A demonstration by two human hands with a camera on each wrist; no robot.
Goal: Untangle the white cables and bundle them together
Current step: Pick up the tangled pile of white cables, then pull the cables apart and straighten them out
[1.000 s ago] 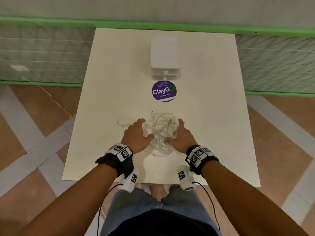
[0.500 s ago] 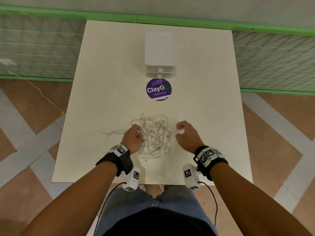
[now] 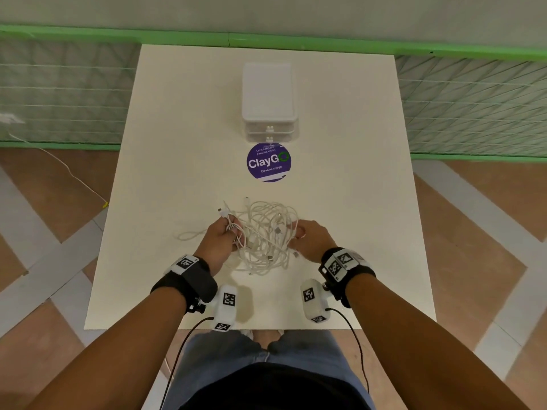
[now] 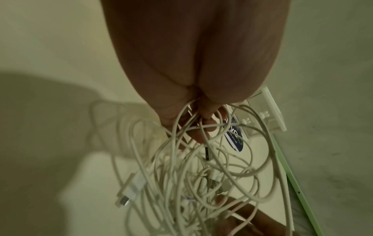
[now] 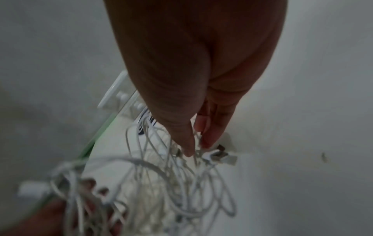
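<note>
White cables (image 3: 266, 235) sit in one knotted heap at the table's (image 3: 355, 202) near middle, 6 o'clock of the purple ClayGo sticker (image 3: 268, 162) — nothing is separated or bundled yet. Left hand (image 3: 220, 239) pinches strands at 9 o'clock, right hand (image 3: 310, 239) at 3 o'clock; the heap has no clear long axis — one loop trails toward 9 o'clock

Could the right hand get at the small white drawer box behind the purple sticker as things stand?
Probably not at once: the right hand and left hand both grip the white cables. The table up to the drawer box is otherwise unobstructed.
</note>
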